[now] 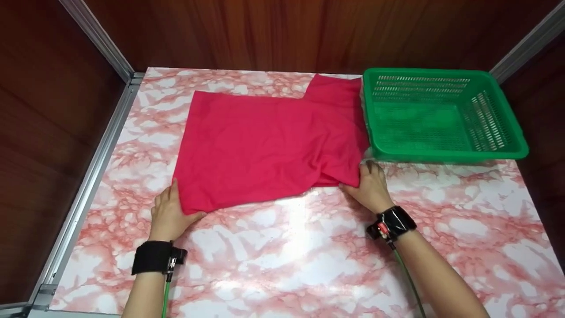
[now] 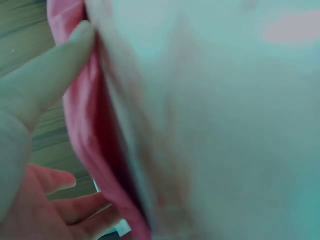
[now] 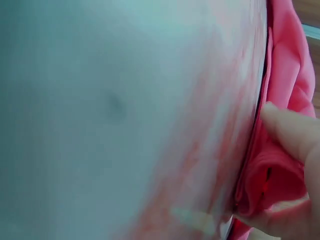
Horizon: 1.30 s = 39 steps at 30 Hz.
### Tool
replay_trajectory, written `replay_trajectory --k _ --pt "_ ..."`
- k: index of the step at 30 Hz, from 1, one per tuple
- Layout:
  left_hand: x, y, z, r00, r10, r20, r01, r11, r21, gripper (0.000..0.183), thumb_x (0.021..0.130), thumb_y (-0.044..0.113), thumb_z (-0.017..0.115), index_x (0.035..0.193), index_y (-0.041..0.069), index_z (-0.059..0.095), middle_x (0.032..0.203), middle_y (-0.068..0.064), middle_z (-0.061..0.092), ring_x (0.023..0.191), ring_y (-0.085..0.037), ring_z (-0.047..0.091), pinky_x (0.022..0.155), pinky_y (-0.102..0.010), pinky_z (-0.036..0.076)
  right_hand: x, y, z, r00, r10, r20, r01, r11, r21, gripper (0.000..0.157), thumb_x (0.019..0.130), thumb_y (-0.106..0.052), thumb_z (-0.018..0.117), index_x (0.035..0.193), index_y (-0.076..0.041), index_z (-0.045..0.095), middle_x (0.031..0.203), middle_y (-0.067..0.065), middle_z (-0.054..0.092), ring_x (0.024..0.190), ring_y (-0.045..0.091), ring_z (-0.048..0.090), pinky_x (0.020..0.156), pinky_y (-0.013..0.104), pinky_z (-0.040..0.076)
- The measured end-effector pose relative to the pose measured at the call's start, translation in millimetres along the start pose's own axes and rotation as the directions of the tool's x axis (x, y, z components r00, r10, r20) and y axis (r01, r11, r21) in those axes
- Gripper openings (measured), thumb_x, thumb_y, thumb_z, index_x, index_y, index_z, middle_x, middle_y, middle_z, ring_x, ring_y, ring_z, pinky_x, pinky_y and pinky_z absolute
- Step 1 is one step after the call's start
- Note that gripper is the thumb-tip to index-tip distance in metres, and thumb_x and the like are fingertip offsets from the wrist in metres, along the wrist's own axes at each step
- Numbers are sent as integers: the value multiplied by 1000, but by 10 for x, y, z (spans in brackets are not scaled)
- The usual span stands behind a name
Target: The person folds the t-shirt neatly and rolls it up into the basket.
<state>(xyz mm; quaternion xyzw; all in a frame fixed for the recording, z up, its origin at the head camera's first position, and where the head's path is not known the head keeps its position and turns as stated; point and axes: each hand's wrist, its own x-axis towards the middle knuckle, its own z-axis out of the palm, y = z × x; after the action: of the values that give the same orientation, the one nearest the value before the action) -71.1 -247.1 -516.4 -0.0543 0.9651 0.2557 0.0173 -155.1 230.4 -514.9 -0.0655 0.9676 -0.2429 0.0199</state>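
A red short-sleeved shirt (image 1: 247,141) lies spread on its side across the table, hem to the left and creased near the sleeve at right. At the near hem corner my left hand (image 1: 170,214) touches the cloth, its thumb (image 2: 75,47) straight along the near edge and its fingers by the hem. My right hand (image 1: 373,187) holds the near sleeve end, thumb (image 3: 287,127) on one side of the sleeve opening (image 3: 272,175) and fingers partly hidden on the other. The shirt's collar end is hidden by the basket.
A green plastic basket (image 1: 446,154) stands at the back right against the shirt, with a whitish edge of something beside it. Pink-and-white marbled tabletop (image 1: 273,265) surrounds the shirt. Brown wooden panels (image 1: 265,35) in metal frames close off the back and sides.
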Motion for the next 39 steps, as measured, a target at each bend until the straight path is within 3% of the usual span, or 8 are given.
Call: replay_trajectory --k 5,10,15,23,27,31,35,39 --pt "60 -29 5 995 -19 -96 16 999 -35 94 74 33 79 142 -9 30 128 -34 38 115 -48 36 94 -59 34 108 -13 -16 993 -33 -114 38 998 45 52 78 -21 73 113 12 53 121 36 48 115 53 42 97 60 34" --pt "158 -29 8 987 -96 -132 79 989 -129 64 80 15 69 133 -11 45 122 -31 39 111 -47 45 98 -54 37 190 -31 -61 987 45 -152 -7 970 242 31 80 -9 67 105 7 59 101 29 62 95 42 59 84 51 46" --pt "239 -17 22 977 -155 -146 130 977 -168 52 81 7 62 130 -8 51 121 -28 41 106 -47 51 95 -52 41 262 -31 -75 984 143 -107 -97 932 350 36 83 -7 63 115 6 52 112 29 59 103 40 56 90 50 43" --pt "274 3 28 974 -163 -160 139 979 -151 51 80 6 61 129 -6 52 122 -27 42 102 -49 54 91 -54 42 194 -74 -124 991 134 -3 -132 978 162 75 74 -22 79 129 7 38 121 38 52 113 53 49 94 58 40" --pt "286 -15 35 972 -165 -168 142 979 -144 51 80 6 61 129 -5 52 121 -26 43 100 -49 55 89 -54 43 169 -110 -121 990 136 26 -138 983 120 73 74 -15 76 131 7 36 114 41 54 106 56 52 88 61 43" --pt "307 -52 25 971 -163 -172 136 978 -155 47 80 1 58 127 -2 56 117 -25 46 101 -46 54 90 -52 43 154 -51 -99 991 131 -8 -126 972 196 65 74 -5 69 129 7 38 115 38 55 108 52 53 90 58 42" --pt "311 -83 -8 972 -149 -181 119 979 -167 47 78 -7 52 124 -2 60 113 -26 49 103 -44 53 91 -50 42 87 16 -114 986 162 -29 -144 936 320 65 74 -2 66 131 8 36 121 34 53 113 43 51 96 49 40" --pt "311 -106 -31 975 -125 -183 97 983 -156 47 77 -10 49 123 -2 61 112 -27 50 105 -44 53 92 -50 42 -36 15 -194 981 190 -33 -154 874 461 60 76 2 63 129 5 36 101 23 59 88 25 58 75 27 48"
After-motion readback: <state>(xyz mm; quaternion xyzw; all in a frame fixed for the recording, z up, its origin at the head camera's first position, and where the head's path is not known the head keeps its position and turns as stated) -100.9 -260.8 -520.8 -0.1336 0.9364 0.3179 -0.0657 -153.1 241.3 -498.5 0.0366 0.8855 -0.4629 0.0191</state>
